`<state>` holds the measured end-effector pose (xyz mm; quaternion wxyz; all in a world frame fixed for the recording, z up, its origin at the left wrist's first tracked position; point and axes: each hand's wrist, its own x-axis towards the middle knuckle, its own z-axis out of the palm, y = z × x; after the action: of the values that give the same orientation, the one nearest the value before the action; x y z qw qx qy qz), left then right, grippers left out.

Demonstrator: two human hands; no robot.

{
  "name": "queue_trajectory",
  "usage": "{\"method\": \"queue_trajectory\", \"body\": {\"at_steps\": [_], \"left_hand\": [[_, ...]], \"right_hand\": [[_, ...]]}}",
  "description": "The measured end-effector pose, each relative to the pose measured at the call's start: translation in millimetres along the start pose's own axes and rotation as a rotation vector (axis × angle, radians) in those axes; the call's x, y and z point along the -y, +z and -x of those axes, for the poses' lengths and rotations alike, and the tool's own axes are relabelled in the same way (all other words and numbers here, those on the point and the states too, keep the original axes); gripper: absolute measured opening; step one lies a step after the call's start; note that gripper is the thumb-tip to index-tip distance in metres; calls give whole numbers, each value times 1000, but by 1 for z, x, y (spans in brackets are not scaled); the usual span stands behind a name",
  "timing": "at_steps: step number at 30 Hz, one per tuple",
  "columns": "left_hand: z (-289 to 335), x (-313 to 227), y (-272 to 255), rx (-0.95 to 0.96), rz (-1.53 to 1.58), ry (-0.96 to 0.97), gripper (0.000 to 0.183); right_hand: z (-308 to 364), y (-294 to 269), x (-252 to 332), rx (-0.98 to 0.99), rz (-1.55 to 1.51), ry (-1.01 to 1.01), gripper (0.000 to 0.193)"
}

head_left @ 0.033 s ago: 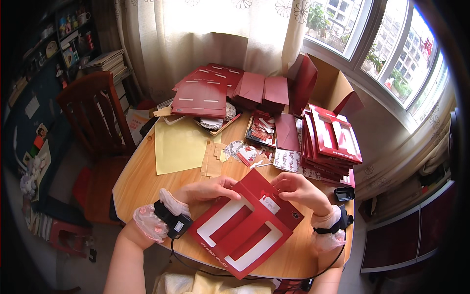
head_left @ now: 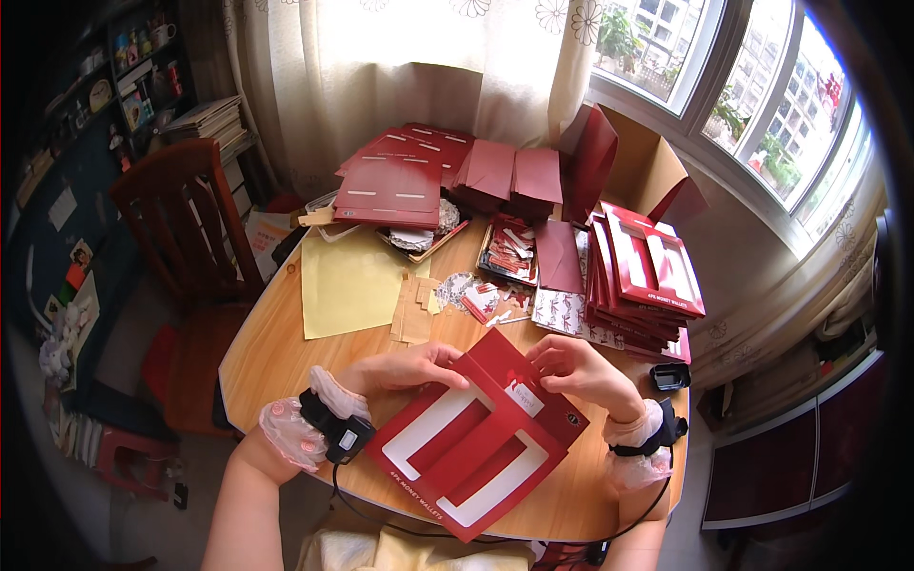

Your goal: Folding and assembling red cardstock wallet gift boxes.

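Note:
A red flat cardboard sleeve [head_left: 476, 428] with two white-bordered cut-out windows lies tilted in front of me, over the table's near edge. My left hand [head_left: 419, 366] is closed on its upper left edge, thumb on top. At the upper right edge, my right hand [head_left: 581, 371] has its fingers bent and closed on the sleeve's flap. Between the hands, a small white label [head_left: 525, 398] shows on the red card. Part of the right fingertips is hidden behind the card.
A stack of finished-looking red sleeves [head_left: 652, 257] stands at the right. Flat red cards [head_left: 390, 186] and red envelopes [head_left: 538, 176] are piled at the back. A tray of small pieces [head_left: 509, 249], a yellow sheet [head_left: 347, 290] and a black dish [head_left: 670, 378] lie around the wooden table [head_left: 286, 371].
The right corner of the cardboard sleeve has shifted very slightly to the left. Both hands keep nearly the same places on it.

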<state>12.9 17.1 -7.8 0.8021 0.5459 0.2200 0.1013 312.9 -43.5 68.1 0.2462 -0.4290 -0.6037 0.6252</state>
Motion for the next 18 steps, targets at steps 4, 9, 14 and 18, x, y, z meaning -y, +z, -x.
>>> {"method": "queue_trajectory", "body": {"at_steps": [4, 9, 14, 18], "left_hand": [[-2, -4, 5, 49, -120, 83, 38], [2, -7, 5, 21, -310, 108, 41], [2, -10, 7, 45, -281, 71, 41], [1, -8, 7, 46, -227, 76, 39]], "right_hand": [[1, 8, -5, -77, 270, 29, 32], [0, 25, 6, -140, 533, 82, 31], [0, 24, 3, -105, 502, 35, 29], [-2, 20, -4, -41, 310, 51, 33]]}}
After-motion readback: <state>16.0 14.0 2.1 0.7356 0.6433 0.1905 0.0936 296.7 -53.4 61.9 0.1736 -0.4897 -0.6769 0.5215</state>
